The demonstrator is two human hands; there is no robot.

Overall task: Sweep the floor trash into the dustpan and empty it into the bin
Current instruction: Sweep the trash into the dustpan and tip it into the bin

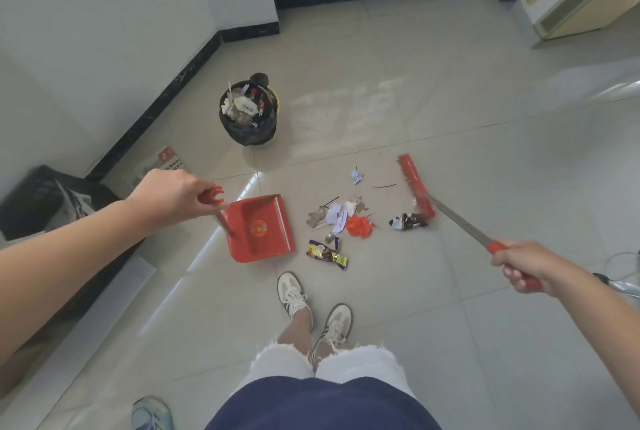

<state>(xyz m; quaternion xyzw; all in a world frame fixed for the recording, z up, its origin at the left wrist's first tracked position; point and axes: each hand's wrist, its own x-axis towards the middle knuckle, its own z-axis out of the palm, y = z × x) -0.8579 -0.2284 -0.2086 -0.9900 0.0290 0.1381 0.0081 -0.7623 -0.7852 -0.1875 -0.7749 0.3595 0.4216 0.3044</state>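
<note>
Nothing is legible: the print on the red-and-white paper (163, 161) and the emblem on the dustpan (273, 214) are blurred.

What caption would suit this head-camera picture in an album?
Sweeping: left hand holds a red dustpan, right hand a broom, trash between them, bin beyond.

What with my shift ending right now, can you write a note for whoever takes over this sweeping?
Left hand grips the dustpan by its handle; it sits on the floor, empty, left of the trash.
Right hand grips the broom; its head rests on the floor, right of the trash.
Bin stands farther off, nearly full.
Done: nothing swept in yet.
Left: sweep the trash into the dustpan, empty it into the bin.
</note>
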